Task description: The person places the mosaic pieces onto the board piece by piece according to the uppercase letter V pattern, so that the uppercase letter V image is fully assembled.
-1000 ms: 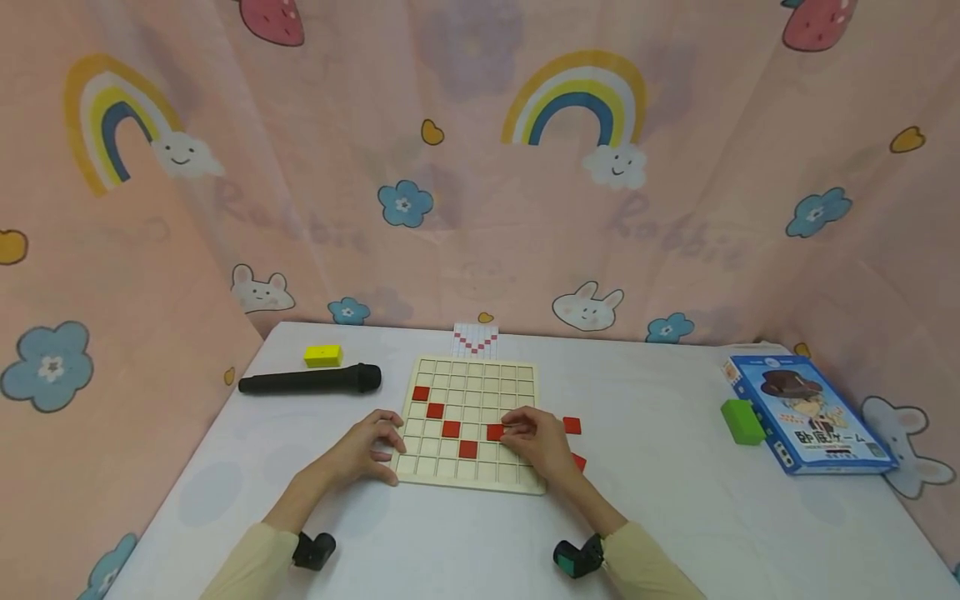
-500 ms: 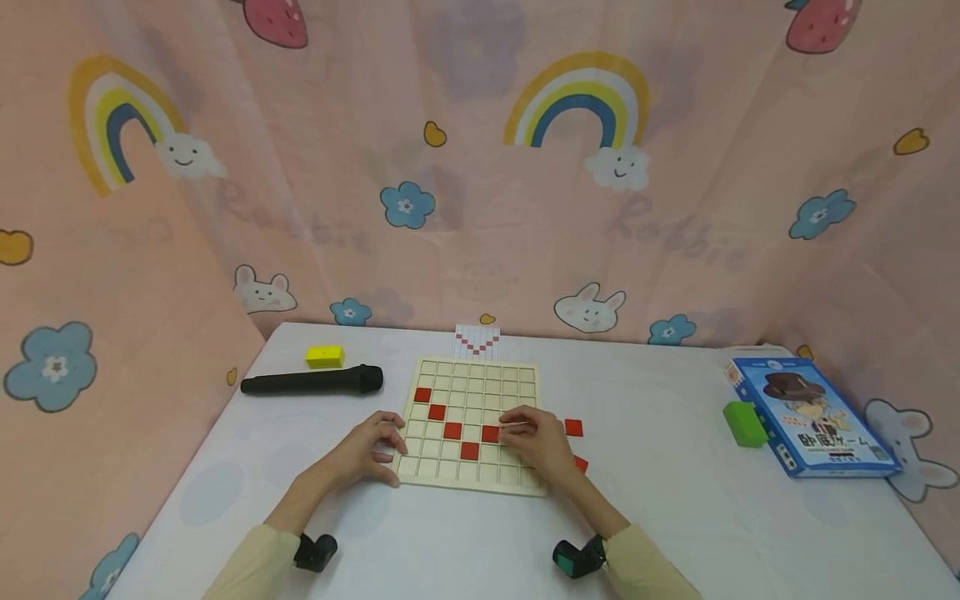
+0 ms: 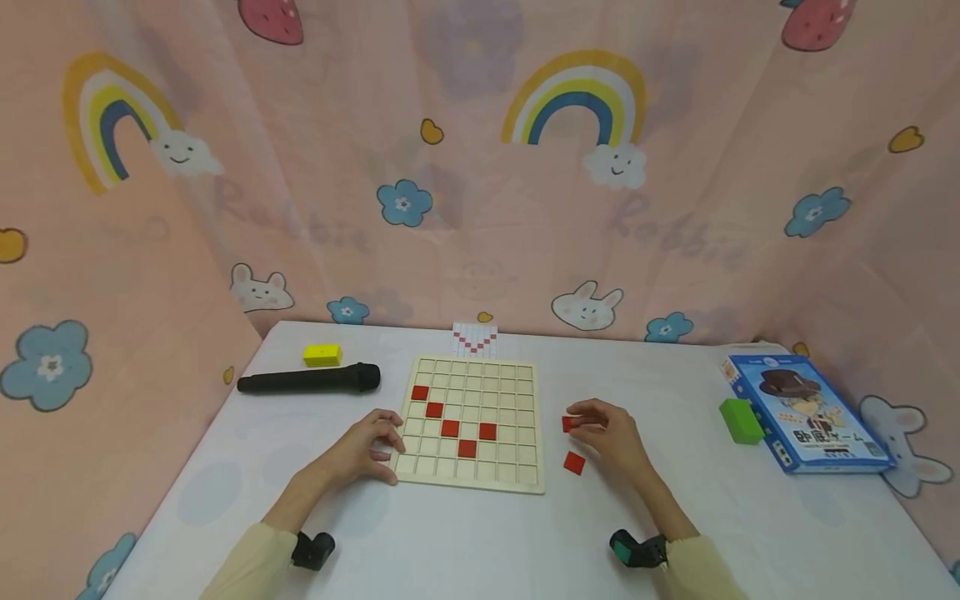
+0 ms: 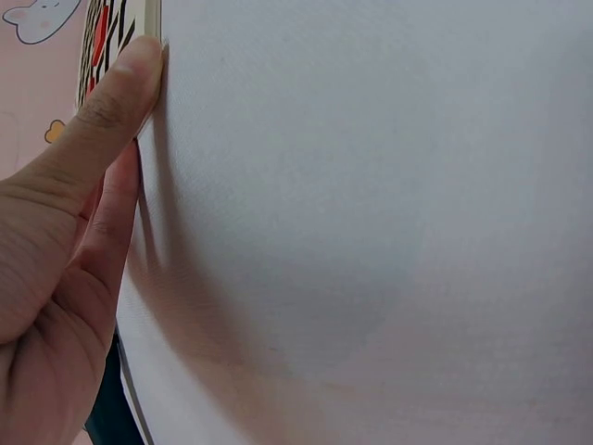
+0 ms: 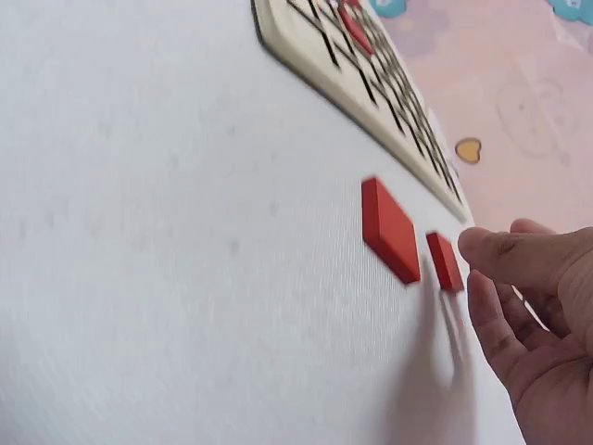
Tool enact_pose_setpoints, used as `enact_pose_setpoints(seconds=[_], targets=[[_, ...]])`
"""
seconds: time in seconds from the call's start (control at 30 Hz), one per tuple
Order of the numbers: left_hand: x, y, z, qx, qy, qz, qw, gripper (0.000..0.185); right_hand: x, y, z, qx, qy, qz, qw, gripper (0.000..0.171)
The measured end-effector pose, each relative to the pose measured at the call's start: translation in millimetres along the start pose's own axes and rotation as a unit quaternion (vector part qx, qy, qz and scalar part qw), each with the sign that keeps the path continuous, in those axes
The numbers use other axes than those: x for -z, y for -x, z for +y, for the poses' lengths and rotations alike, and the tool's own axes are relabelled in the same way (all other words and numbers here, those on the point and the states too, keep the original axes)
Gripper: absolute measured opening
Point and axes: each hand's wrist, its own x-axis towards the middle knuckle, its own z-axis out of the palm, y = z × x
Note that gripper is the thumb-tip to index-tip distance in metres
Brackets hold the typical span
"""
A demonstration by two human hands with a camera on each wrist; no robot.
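Note:
A cream grid board (image 3: 510,400) lies on the white table, with several red square tiles (image 3: 467,448) in its cells, forming a lopsided V. My left hand (image 3: 360,446) grips the board's left side, its thumb (image 4: 139,65) at the near corner. To the right of the board two loose red tiles lie on the table. Over the farther tile (image 3: 567,424) is my right hand (image 3: 617,437), thumb and fingers parted right beside it. The nearer tile (image 5: 389,232) lies turned at an angle, untouched.
A paper pattern card (image 3: 475,340) with a red V lies behind the board. Back left are a black microphone (image 3: 307,380) and a yellow block (image 3: 322,356). On the right, a green block (image 3: 742,422) sits against a blue game box (image 3: 810,414).
My right hand has let go of a red tile, which now sits in a cell right of the V's low point. It has moved right, off the board, to the loose tiles. The left hand stays.

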Motion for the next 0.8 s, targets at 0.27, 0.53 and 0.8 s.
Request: enact_pose_setpoints(seconds=[0.27,0.53,0.8], targets=[[0.0,-0.4,0.5,0.004,0.0,0.0,1.0,0.035,12.2,-6.2,18.0,-0.007,0.052,-0.017,0.998,0.035],[-0.5,-1.4,-0.8,0.011,0.003,0.002,0.9999,0.036,11.7,-15.4,25.8,0.004,0.061,-0.018,0.998,0.031],[0.5,-1.4,-1.7,-0.003,-0.003,-0.003,1.0,0.036,11.9,-14.8,25.7,0.0,0.039,0.006,0.999,0.031]])
